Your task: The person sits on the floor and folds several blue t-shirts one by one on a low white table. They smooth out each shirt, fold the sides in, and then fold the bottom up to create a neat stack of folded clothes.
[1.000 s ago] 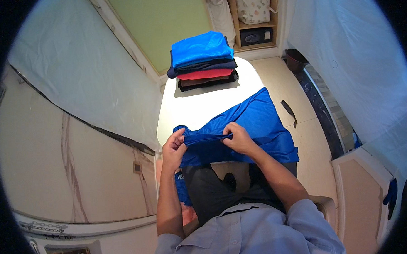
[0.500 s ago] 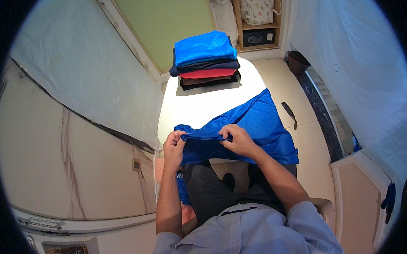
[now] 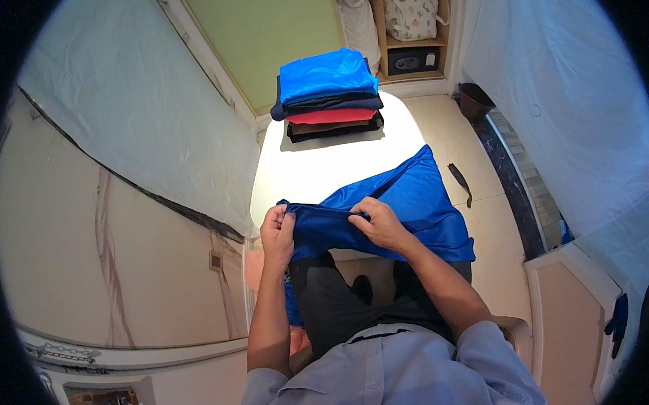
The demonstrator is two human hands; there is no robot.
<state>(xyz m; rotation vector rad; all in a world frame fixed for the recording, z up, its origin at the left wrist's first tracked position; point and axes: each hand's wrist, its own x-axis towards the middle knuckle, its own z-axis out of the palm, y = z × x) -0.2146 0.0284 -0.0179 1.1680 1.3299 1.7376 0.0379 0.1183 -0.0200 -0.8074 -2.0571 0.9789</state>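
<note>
A royal-blue garment (image 3: 426,212) of smooth, slightly shiny cloth lies across the near part of the white table and over my lap. Its exact kind cannot be made out. My left hand (image 3: 277,235) is closed on the near left corner of the cloth. Fingers and thumb of my right hand (image 3: 380,223) pinch the same edge farther right. Between the hands a darker strip of the cloth is stretched and hangs toward my knees. The rest spreads right, with one corner pointing away from me.
On the lit white table (image 3: 294,175), a stack of folded clothes (image 3: 326,79) stands at the far end. A dark strap-like object (image 3: 460,182) lies on the floor to the right. A dark bin (image 3: 475,100) stands farther back. Plastic sheeting (image 3: 140,116) hangs on both sides.
The stretched edge between my hands has tilted, so its folded layers no longer show and more of the darker strip faces up. Both hands keep nearly the same place.
</note>
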